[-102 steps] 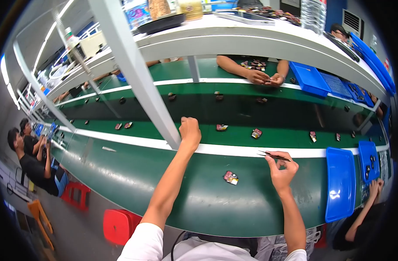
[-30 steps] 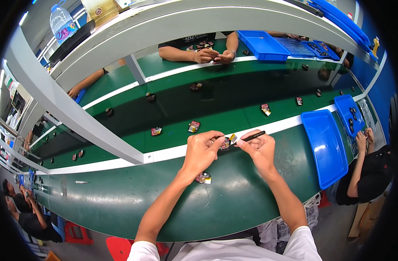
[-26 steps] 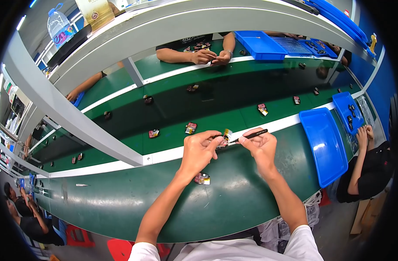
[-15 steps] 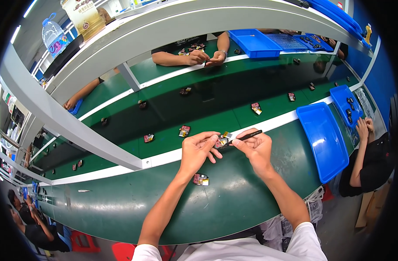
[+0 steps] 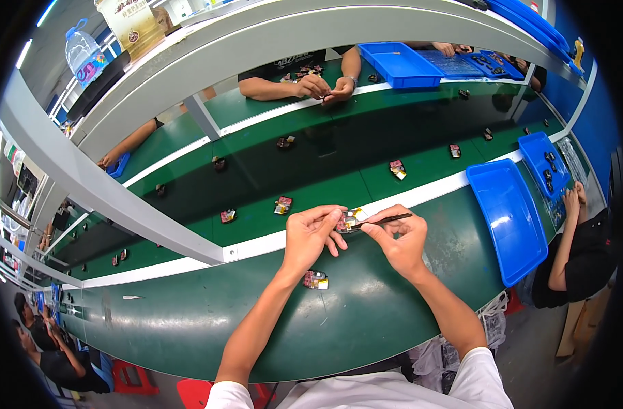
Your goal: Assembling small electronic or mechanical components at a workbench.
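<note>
Between the fingertips of my left hand is a small electronic assembly with a dark reddish circuit board and a yellow-and-silver part. My right hand pinches black tweezers, their tip at the assembly and their back end pointing right. Fingers hide part of the assembly, and the exact contact is too small to make out. On the green bench, just below my left hand, lies another such assembly.
Beyond a white rail, a green conveyor belt carries several similar assemblies. A blue tray stands to the right, beside a co-worker's hands. Across the belt another person's hands work. A grey post slants down at left.
The assemblies on the belt have shifted slightly left. My right hand has turned the tweezers a little, bringing their back end lower. My left hand keeps its hold.
</note>
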The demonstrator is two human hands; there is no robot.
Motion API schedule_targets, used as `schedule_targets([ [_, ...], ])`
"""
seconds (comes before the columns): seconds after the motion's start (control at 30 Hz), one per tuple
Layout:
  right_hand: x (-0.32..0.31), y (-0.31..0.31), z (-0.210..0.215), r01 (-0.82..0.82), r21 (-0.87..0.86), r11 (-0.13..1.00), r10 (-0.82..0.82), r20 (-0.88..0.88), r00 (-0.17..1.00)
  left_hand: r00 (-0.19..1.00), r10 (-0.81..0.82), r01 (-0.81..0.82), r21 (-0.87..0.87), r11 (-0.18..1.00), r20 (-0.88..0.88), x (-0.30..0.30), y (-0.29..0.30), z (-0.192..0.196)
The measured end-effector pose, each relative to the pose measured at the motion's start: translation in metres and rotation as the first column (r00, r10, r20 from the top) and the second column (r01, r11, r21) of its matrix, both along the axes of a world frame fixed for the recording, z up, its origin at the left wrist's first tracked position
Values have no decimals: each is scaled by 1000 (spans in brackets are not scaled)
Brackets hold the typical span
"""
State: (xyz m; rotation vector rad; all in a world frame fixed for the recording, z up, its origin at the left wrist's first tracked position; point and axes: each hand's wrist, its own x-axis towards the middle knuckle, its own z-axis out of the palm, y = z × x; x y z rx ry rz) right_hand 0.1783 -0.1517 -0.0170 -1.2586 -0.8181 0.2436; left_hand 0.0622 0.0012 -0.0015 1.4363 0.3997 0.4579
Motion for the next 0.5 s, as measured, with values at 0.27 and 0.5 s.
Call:
schedule_targets([
  [0.27,4,-2,-4,61,21,998,-63,142,988,1000,6,-6,-7,1000,5,4,-3,-1],
  [0.5,9,-6,-6,95,27,995,-98,312,945,999,36,-36,14,999,-7,7,-8,3],
])
